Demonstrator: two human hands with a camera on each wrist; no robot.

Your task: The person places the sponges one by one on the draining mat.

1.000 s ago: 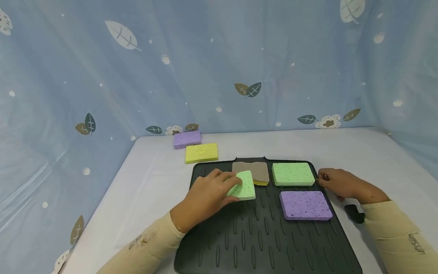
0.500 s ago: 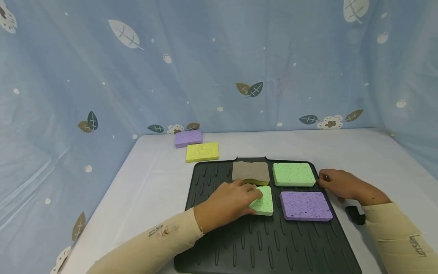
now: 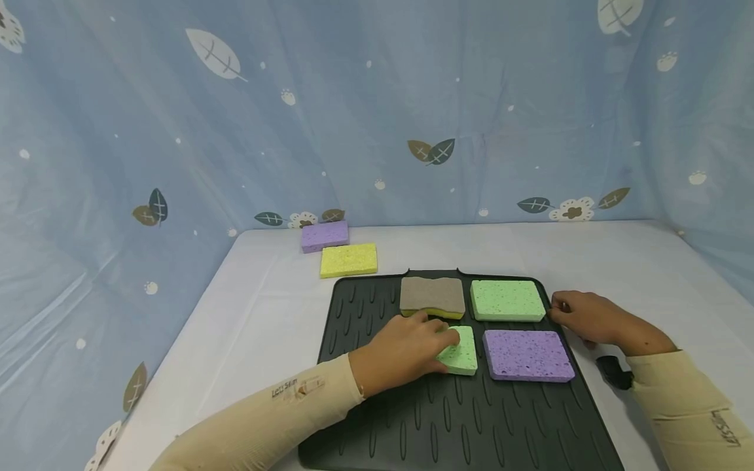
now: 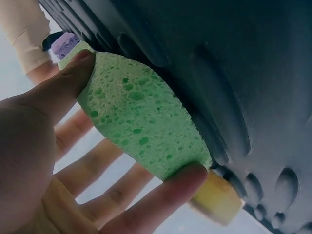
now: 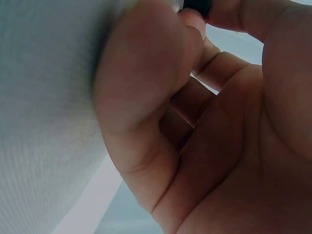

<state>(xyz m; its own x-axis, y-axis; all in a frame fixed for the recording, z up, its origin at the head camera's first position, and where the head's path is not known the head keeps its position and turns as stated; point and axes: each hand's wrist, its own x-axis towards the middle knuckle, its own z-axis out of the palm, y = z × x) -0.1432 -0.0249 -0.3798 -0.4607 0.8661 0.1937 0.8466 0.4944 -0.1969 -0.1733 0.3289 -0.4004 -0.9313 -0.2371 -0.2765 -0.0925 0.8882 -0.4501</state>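
My left hand [image 3: 406, 350] grips a light green sponge [image 3: 464, 353] by its ends, low over the black ridged mat [image 3: 424, 425]. In the left wrist view the green sponge [image 4: 136, 117] bows between thumb and fingers, close over the ridges. Just behind it lies a yellow sponge with a grey-brown top [image 3: 432, 294]. A second green sponge [image 3: 508, 301] and a purple sponge [image 3: 528, 354] rest on the mat's right side. With curled fingers my right hand [image 3: 595, 320] pinches the mat's right edge; a bit of dark mat [image 5: 197, 6] shows between thumb and fingertip.
Beyond the mat's back left corner, a yellow sponge [image 3: 349, 260] and a purple sponge [image 3: 325, 235] lie on the white table [image 3: 259, 307]. A blue curtain with leaf prints [image 3: 353, 118] hangs behind the table.
My left hand has carried the green sponge rightward and toward me, to just in front of the grey-topped sponge and left of the purple one. The right hand has stayed at the mat's edge.
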